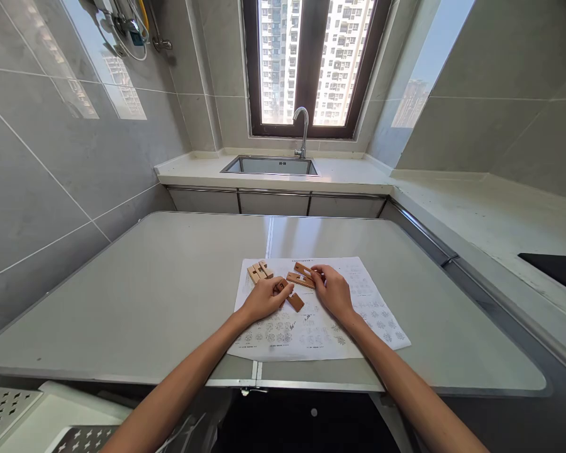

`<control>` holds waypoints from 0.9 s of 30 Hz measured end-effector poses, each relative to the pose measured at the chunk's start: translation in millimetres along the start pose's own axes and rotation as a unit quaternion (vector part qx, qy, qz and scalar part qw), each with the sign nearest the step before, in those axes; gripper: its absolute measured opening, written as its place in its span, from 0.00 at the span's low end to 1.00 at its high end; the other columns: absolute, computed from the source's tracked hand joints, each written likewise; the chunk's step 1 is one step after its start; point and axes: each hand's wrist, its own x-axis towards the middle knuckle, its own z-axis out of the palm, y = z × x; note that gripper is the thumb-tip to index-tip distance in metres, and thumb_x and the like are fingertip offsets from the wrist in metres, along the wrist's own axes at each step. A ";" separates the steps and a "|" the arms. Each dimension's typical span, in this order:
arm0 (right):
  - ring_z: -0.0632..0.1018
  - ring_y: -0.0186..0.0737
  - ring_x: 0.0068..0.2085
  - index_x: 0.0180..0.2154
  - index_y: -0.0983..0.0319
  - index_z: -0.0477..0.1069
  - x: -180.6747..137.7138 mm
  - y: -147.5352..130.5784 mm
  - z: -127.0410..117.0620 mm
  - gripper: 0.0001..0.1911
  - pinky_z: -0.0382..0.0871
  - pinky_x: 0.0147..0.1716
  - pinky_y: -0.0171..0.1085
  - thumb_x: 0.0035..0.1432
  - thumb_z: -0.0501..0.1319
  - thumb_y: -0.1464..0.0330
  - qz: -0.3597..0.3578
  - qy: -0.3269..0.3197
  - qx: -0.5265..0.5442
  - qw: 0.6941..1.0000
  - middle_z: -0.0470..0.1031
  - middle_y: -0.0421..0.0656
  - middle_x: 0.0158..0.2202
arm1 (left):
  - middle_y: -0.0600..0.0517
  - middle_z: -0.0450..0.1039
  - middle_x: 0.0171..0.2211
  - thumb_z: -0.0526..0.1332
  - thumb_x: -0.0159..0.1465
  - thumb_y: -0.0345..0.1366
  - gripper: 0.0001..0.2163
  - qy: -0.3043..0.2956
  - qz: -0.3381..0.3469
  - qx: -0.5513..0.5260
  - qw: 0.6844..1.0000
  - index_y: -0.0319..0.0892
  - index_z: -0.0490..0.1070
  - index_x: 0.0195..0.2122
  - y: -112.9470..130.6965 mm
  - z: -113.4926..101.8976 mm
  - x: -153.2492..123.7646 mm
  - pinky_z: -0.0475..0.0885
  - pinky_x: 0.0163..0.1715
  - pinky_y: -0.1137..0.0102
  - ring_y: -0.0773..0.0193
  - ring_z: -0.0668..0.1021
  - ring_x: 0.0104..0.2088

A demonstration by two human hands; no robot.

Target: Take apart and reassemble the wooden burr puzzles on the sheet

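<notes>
My left hand (263, 298) is closed, thumb and fingers pinched on a dark brown wooden puzzle piece that they partly hide. Just below its fingertips lies a brown wooden block (295, 302). My right hand (334, 290) has its fingers curled onto the right ends of two slotted brown wooden pieces, an upper slotted piece (303, 269) and a lower slotted piece (300, 279). Beyond my left hand sits a group of pale wooden pieces (259, 272). Everything rests on a printed paper sheet (321, 340) with rows of small diagrams.
The sheet lies on a pale folding table (146, 302) with a metal seam down the middle. Behind it are a counter with a sink (268, 165) and a tap (304, 132) under a window. A white perforated rack (66, 409) stands at the lower left.
</notes>
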 end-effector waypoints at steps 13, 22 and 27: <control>0.80 0.46 0.47 0.50 0.58 0.77 2.3 2.8 0.7 0.16 0.71 0.44 0.42 0.73 0.52 0.63 0.027 -0.035 -0.001 0.999 0.81 0.46 0.49 | 0.53 0.76 0.26 0.58 0.70 0.50 0.14 0.032 -0.006 0.199 0.980 0.44 0.72 0.42 -6.3 0.4 -0.4 0.64 0.28 0.68 0.58 0.78 0.27; 0.80 0.46 0.46 0.50 0.57 0.77 2.4 8.2 3.9 0.14 0.71 0.45 0.42 0.73 0.54 0.64 0.012 -0.053 0.000 0.999 0.80 0.46 0.47 | 0.49 0.78 0.33 0.55 0.73 0.48 0.15 0.010 0.042 0.306 0.951 0.44 0.67 0.34 -6.9 0.8 -0.5 0.63 0.29 0.67 0.57 0.79 0.32; 0.80 0.46 0.47 0.51 0.57 0.78 1.2 8.7 5.2 0.14 0.71 0.45 0.42 0.73 0.55 0.64 -0.010 -0.075 0.005 0.997 0.79 0.47 0.47 | 0.49 0.78 0.33 0.55 0.72 0.47 0.14 0.002 0.044 0.337 0.940 0.44 0.67 0.35 -7.8 0.4 -0.2 0.64 0.28 0.67 0.57 0.79 0.31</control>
